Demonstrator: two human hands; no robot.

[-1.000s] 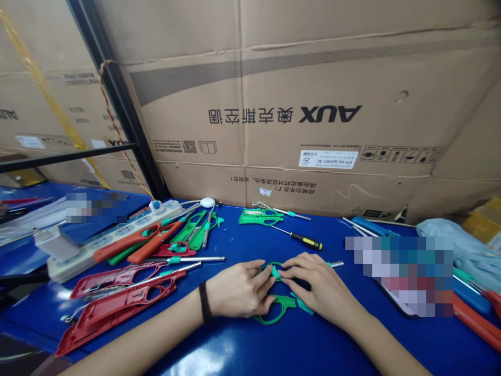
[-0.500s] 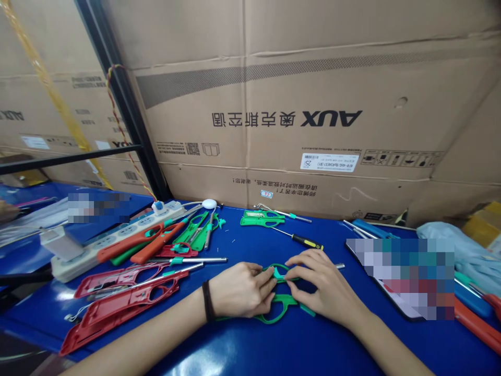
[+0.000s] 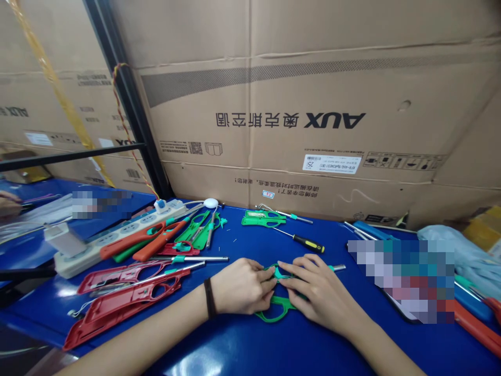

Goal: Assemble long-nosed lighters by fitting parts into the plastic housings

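In the head view, my left hand (image 3: 245, 290) is closed on a green lighter casing half, most of which its fingers hide. A teal trigger (image 3: 278, 272) sits at the casing's finger loop, between my two hands. My right hand (image 3: 315, 287) bends over the other end of the same casing, its fingertips by the trigger. Past my right knuckles sticks out the tip of a metal lighter tube (image 3: 340, 267). A second green casing half (image 3: 272, 317) lies nearer me, its loop showing below both hands.
Red lighter casings (image 3: 129, 308) and a white power strip (image 3: 125, 230) lie left. Behind my hands are green lighter parts (image 3: 260, 219) and a screwdriver (image 3: 309, 244). A partly blurred phone (image 3: 391, 303) and an orange lighter (image 3: 475, 329) lie right. Cardboard (image 3: 274, 78) stands behind.
My right hand has moved left, closer to my left hand, and its fingers now cover more of the casing and trigger area. The left hand has barely moved.
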